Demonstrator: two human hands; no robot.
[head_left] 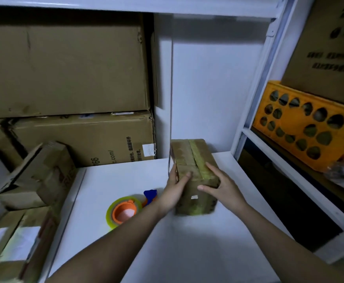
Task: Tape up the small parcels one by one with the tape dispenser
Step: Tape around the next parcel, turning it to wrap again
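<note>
Two bare forearms are recorded, each seen from below the elbow to the fingertips, with no sleeve, cuff or glove worn on either. The left hand [174,189] and the right hand [221,185] are both uncovered; no ring, watch, bracelet or strap is seen on fingers or wrists. Fingernails are kept short and unpainted where they can be made out.

On the far left we see two large cardboard cartons [64,68] stacked, the lower one [85,137] printed with dark text. To the right we find a white metal shelf frame [269,78] holding an orange plastic crate [301,127] pierced with round holes, and a printed cardboard box [326,48] stands behind that crate
</note>
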